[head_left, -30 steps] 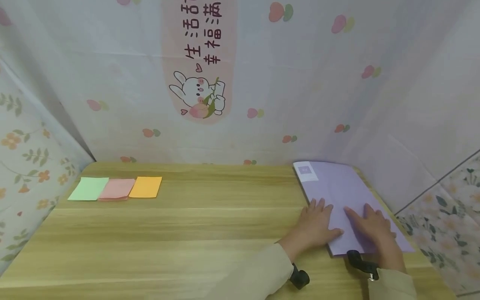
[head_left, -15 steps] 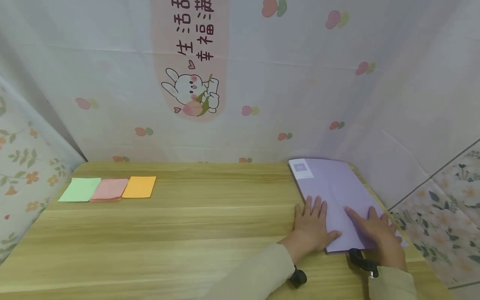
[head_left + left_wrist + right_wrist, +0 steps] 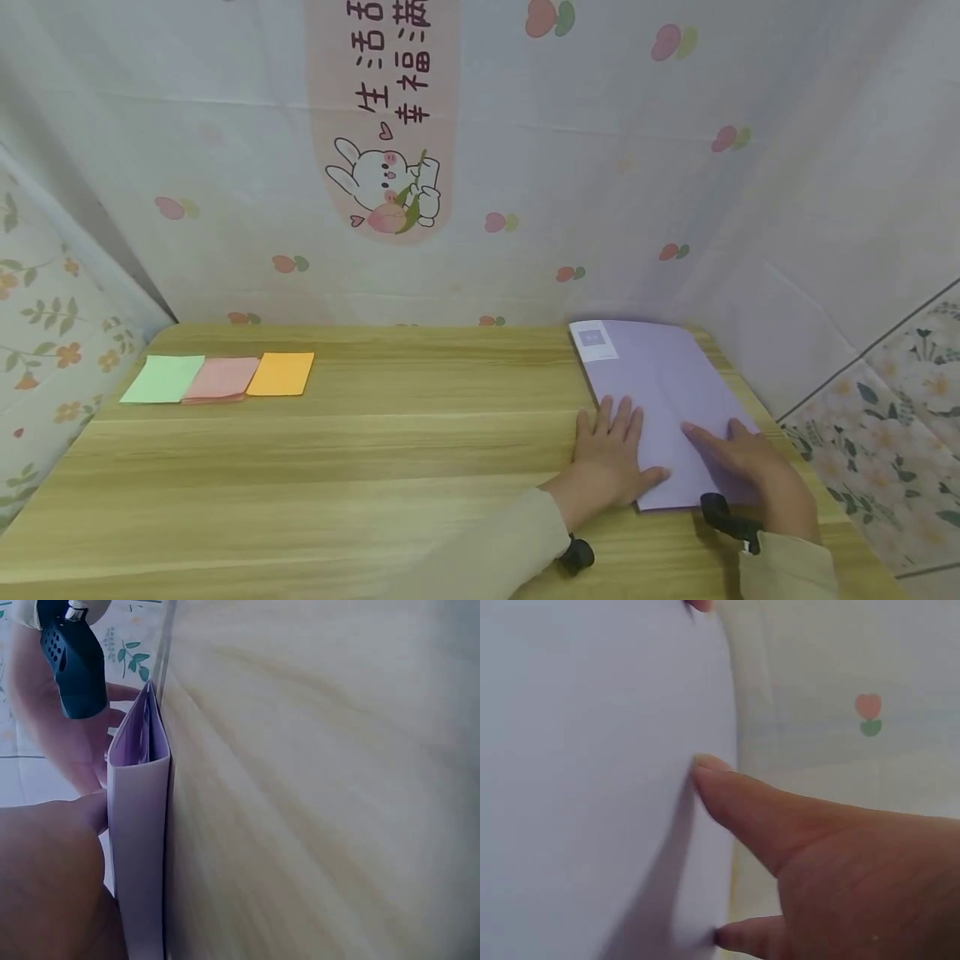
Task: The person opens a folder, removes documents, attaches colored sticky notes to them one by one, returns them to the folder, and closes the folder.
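A light purple file folder [image 3: 667, 383] lies closed near the table's right end, a white label [image 3: 596, 342] at its upper left. My left hand [image 3: 606, 467] rests along its left edge, fingers spread and straight, thumb on the cover. In the left wrist view, the folder's thick spine [image 3: 139, 847] faces the camera, and its end shows a gap with something inside. My right hand [image 3: 757, 462] lies at the folder's right edge with the thumb extended on the cover. In the right wrist view, the thumb [image 3: 727, 787] touches the cover and another fingertip meets the edge.
Green [image 3: 162, 379], pink [image 3: 221, 379] and orange [image 3: 281, 374] sticky-note pads lie side by side at the table's far left. A printed curtain [image 3: 450, 167] hangs behind the wooden table [image 3: 337, 483]. Black wrist cameras sit below both hands.
The folder has shifted slightly left on the table, and my left hand has moved left with it. My right hand keeps touching its right side. The sticky notes stay put.
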Motion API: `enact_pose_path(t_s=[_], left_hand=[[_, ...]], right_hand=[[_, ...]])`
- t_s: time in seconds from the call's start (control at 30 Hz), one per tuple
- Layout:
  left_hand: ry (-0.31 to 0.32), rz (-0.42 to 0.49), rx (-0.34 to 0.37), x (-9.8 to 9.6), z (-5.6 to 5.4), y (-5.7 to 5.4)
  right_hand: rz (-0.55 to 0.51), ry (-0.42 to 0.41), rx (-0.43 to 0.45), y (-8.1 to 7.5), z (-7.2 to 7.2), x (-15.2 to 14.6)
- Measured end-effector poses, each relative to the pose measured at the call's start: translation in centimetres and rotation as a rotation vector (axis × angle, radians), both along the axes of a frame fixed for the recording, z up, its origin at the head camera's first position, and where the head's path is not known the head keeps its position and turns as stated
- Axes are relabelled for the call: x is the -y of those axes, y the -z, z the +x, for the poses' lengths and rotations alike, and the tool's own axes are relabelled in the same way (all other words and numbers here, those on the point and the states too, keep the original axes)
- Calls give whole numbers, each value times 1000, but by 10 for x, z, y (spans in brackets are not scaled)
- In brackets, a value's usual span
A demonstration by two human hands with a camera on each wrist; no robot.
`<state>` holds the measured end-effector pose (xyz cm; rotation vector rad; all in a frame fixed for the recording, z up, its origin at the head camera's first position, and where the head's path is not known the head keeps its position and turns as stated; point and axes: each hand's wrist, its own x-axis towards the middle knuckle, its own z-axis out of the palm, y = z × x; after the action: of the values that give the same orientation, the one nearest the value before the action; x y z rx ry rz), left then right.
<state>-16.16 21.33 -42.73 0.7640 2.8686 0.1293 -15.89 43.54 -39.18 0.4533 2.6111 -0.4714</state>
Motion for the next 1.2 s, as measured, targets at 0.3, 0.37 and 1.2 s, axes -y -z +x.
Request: enact_pose_path(t_s=[0.3, 0.37, 1.2], left_hand=[[10, -9, 7, 29, 4, -3], [8, -12, 5, 36, 4, -2], [62, 155, 99, 112, 12, -6]], right_hand=[[35, -151, 43, -9, 2, 21], [45, -172, 35, -12, 2, 26], [-79, -331, -108, -7, 0, 44]])
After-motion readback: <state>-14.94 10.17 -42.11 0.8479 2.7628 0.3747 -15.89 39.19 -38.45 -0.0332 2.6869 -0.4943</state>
